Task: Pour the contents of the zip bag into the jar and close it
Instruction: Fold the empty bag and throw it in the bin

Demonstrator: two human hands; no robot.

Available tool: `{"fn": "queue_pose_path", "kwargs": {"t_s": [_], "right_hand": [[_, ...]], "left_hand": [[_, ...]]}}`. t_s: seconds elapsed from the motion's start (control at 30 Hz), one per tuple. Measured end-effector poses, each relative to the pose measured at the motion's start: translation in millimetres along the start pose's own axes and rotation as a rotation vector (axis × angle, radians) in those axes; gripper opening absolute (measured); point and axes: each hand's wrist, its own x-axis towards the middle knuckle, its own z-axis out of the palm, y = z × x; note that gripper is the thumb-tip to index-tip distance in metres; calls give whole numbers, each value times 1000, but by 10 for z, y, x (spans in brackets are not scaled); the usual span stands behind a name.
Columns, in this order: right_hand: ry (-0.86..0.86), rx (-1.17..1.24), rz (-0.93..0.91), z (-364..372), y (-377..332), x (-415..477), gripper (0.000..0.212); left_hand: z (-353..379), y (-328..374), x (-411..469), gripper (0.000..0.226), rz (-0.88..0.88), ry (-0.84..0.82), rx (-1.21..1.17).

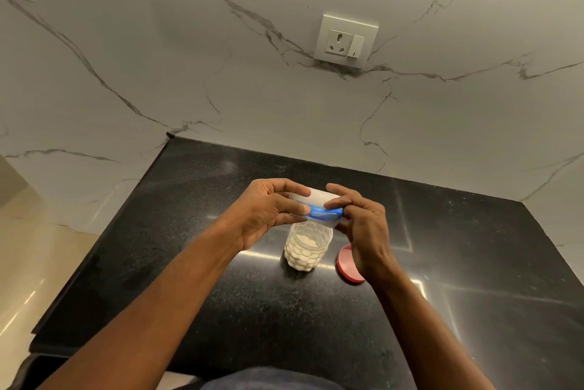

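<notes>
Both hands (268, 211) (363, 231) pinch zip bag (319, 205) above open jar (308, 246), lid (347, 265) right

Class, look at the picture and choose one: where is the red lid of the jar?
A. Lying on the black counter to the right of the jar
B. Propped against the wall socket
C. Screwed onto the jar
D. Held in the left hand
A: the red lid lies on the counter right of the open jar, while both hands hold the zip bag above it.
</notes>
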Motion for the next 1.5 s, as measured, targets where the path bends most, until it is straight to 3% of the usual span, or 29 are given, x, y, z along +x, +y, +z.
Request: {"fn": "queue_pose_path", "kwargs": {"t_s": [0.1, 0.2, 0.27, 0.4, 0.63, 0.8, 1.07, 1.23, 1.5], "right_hand": [[-100, 199, 163, -60, -52, -54, 26], [-122, 226, 294, -105, -87, -57, 46], [-119, 187, 352, -110, -100, -64, 42], [-55, 113, 352, -54, -81, -78, 18], [-132, -233, 107, 161, -60, -152, 17], [-271, -42, 166, 498, -173, -457, 14], [-315, 358, 520, 1494, 95, -1171, 15], [-354, 323, 646, 2459, 424, -1783, 22], [-453, 135, 848, 3879, 1262, -2433, 13]], "left_hand": [[-25, -12, 6, 29, 12, 35, 12], [-20, -55, 13, 35, 38, 70, 54], [-14, -84, 6, 39, 45, 92, 79], [3, -179, -30, 46, 67, 186, 40], [-44, -284, -233, 52, 155, 419, -148], [-258, -356, -564, 49, 251, 533, -273], [-1384, -763, -1446, 30, 257, 910, -325], [-2318, -1283, -2189, 17, 138, 1050, -262], [-3467, -2209, -2913, 19, -88, 1158, -218]]}}
